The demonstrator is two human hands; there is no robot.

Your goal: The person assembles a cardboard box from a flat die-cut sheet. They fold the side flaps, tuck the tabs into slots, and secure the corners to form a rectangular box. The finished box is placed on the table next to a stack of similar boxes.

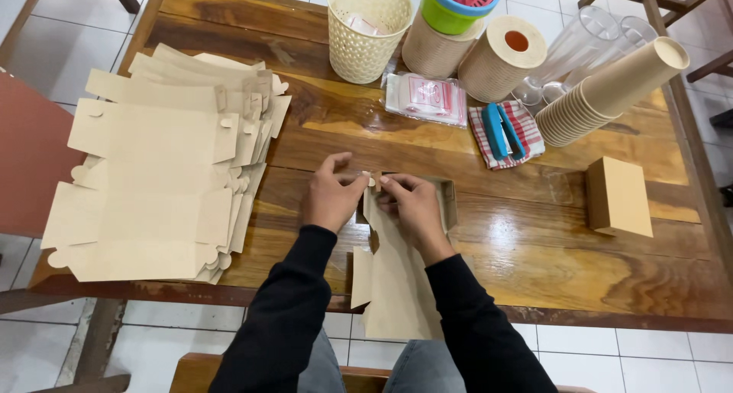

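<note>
At the far left of the wooden worktop (473,232) lies a fanned stack of flat cardboard blanks (164,171), pale tan, with notched tabs along their right edges. Right of it, near the front edge, the left hand (330,198) has its thumb and forefinger closed on a small tab at the top of the cardboard box blank (397,278). The right hand (412,206) sits just beside it, its fingers (388,183) pinched on the same tab area from the other side, so both hands meet at the blank's far end.

The blank is plain tan card, partly folded: its far end stands up as low walls forming a corner by the right hand, while the rest lies flat. Its long axis runs from the hands back toward the person, and the near end hangs over the worktop's edge above the lap.

Behind the hands stand a cream woven basket (368,28), a plastic packet (425,99), rolls of stacked paper cups, a blue tool on a checked cloth (506,133) and a lying stack of tan paper cups (611,91). At the right rests a finished cardboard box (618,196), well apart from the hands.
</note>
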